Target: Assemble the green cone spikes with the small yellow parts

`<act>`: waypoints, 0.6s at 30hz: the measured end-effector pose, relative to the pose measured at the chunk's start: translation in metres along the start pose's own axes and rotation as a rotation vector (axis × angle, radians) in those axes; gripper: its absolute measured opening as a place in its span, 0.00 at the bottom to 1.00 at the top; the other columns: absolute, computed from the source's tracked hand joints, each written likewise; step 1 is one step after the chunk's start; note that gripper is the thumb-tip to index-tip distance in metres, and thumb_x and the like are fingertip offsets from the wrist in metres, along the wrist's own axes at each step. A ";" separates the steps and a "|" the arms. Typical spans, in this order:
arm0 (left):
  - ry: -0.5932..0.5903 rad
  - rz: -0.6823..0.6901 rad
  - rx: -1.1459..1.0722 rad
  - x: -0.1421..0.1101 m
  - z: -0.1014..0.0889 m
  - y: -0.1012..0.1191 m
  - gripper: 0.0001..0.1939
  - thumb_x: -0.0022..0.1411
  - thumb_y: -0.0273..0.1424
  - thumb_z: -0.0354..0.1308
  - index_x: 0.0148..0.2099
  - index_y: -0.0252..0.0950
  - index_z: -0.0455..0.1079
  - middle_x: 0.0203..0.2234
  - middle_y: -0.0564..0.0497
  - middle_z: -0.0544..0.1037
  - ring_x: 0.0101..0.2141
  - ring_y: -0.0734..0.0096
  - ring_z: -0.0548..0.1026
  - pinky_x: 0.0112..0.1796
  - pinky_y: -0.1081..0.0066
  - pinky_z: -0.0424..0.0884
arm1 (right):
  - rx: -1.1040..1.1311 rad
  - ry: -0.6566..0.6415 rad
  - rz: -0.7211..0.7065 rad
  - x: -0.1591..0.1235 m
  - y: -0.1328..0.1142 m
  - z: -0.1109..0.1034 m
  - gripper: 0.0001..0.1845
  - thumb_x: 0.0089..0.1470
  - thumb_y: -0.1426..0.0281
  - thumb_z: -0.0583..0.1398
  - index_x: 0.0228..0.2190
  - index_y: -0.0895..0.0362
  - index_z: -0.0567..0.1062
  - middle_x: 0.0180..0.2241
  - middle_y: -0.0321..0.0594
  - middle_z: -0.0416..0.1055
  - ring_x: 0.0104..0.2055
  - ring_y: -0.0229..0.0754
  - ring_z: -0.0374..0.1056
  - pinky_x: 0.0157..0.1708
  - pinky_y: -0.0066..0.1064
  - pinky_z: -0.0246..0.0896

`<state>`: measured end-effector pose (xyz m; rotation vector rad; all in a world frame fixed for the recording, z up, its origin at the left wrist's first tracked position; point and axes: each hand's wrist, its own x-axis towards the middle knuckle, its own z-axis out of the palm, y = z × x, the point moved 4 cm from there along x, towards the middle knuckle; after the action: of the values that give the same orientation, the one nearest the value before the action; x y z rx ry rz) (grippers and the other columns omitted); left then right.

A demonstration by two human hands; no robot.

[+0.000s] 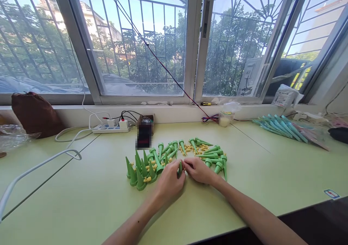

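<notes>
My left hand [172,178] is closed around a green plastic cone-shaped spike [179,168], its tip pointing up between thumb and fingers. Close against it, my right hand [198,169] pinches a small yellow plastic piece [185,169], mostly hidden by the fingertips. Left of my hands, several green spikes [140,179] stand upright on their wide ends, with yellow pieces [147,179] among them. Beyond and to the right, more green spikes [216,156] lie on their sides in a loose arc. Behind my hands, a scatter of small yellow pieces [201,148] lies within that arc.
On the pale green table [81,201] stand a small box [148,123] and a blurred dark object [144,138]. A power strip [111,129] with white cables, a jar [225,118], bluish plastic strips [282,127] and a brown bag [35,114] line the window side.
</notes>
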<state>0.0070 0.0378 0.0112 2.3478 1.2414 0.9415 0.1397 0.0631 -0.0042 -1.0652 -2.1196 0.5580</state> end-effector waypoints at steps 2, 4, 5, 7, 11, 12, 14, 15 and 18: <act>-0.001 0.001 0.002 0.000 0.000 0.000 0.06 0.60 0.25 0.48 0.30 0.38 0.61 0.24 0.53 0.70 0.25 0.70 0.67 0.29 0.70 0.59 | 0.000 -0.004 0.005 0.000 0.000 0.000 0.17 0.62 0.71 0.52 0.21 0.57 0.59 0.19 0.31 0.57 0.24 0.34 0.51 0.26 0.27 0.45; -0.002 0.001 0.003 0.000 0.000 0.000 0.06 0.60 0.25 0.48 0.30 0.38 0.61 0.24 0.53 0.70 0.25 0.70 0.66 0.29 0.70 0.59 | -0.001 -0.003 0.008 -0.001 0.000 0.000 0.18 0.62 0.71 0.52 0.21 0.57 0.59 0.19 0.30 0.57 0.24 0.34 0.51 0.26 0.27 0.45; -0.003 0.001 0.004 0.000 0.001 0.000 0.06 0.60 0.25 0.48 0.30 0.38 0.61 0.24 0.53 0.70 0.26 0.70 0.66 0.29 0.70 0.59 | -0.001 -0.003 0.007 -0.001 0.000 0.000 0.18 0.62 0.71 0.52 0.21 0.57 0.59 0.19 0.30 0.57 0.24 0.34 0.51 0.26 0.27 0.45; -0.003 0.000 0.009 0.000 0.001 0.000 0.06 0.60 0.25 0.48 0.30 0.38 0.61 0.24 0.52 0.70 0.26 0.70 0.66 0.30 0.70 0.60 | 0.000 -0.004 0.006 -0.001 0.000 0.000 0.18 0.63 0.71 0.52 0.21 0.57 0.59 0.19 0.30 0.57 0.24 0.34 0.51 0.26 0.27 0.45; -0.003 -0.002 0.014 0.000 0.001 0.000 0.06 0.60 0.25 0.48 0.31 0.38 0.61 0.25 0.52 0.70 0.26 0.69 0.67 0.30 0.70 0.60 | 0.001 -0.002 0.006 -0.001 0.001 0.000 0.18 0.63 0.71 0.52 0.21 0.57 0.60 0.19 0.30 0.57 0.24 0.34 0.51 0.26 0.27 0.45; -0.005 0.000 0.015 -0.001 0.001 0.000 0.06 0.60 0.25 0.48 0.31 0.38 0.61 0.25 0.52 0.70 0.26 0.69 0.67 0.30 0.70 0.60 | 0.000 0.000 0.004 -0.001 0.001 0.000 0.18 0.63 0.71 0.52 0.21 0.57 0.60 0.19 0.30 0.57 0.24 0.34 0.52 0.26 0.27 0.45; -0.006 0.006 0.019 -0.001 0.000 0.001 0.06 0.60 0.25 0.48 0.31 0.38 0.61 0.25 0.52 0.70 0.26 0.69 0.67 0.30 0.70 0.60 | -0.003 0.002 0.000 -0.001 0.001 0.000 0.18 0.63 0.71 0.52 0.21 0.57 0.60 0.19 0.30 0.57 0.24 0.34 0.52 0.26 0.27 0.45; -0.004 0.008 0.021 -0.001 0.000 0.001 0.06 0.60 0.25 0.48 0.31 0.38 0.61 0.25 0.52 0.71 0.26 0.69 0.67 0.30 0.70 0.60 | -0.004 0.002 -0.001 -0.001 0.002 0.000 0.18 0.63 0.71 0.52 0.21 0.57 0.60 0.19 0.30 0.57 0.24 0.34 0.52 0.26 0.27 0.45; -0.004 0.005 0.017 0.000 0.000 0.001 0.06 0.60 0.25 0.48 0.31 0.38 0.62 0.26 0.52 0.71 0.27 0.69 0.67 0.30 0.70 0.61 | -0.006 -0.001 -0.001 -0.001 0.002 0.000 0.18 0.63 0.71 0.52 0.21 0.57 0.59 0.19 0.30 0.57 0.24 0.34 0.51 0.26 0.27 0.45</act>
<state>0.0076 0.0370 0.0115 2.3657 1.2476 0.9314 0.1407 0.0635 -0.0056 -1.0673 -2.1241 0.5524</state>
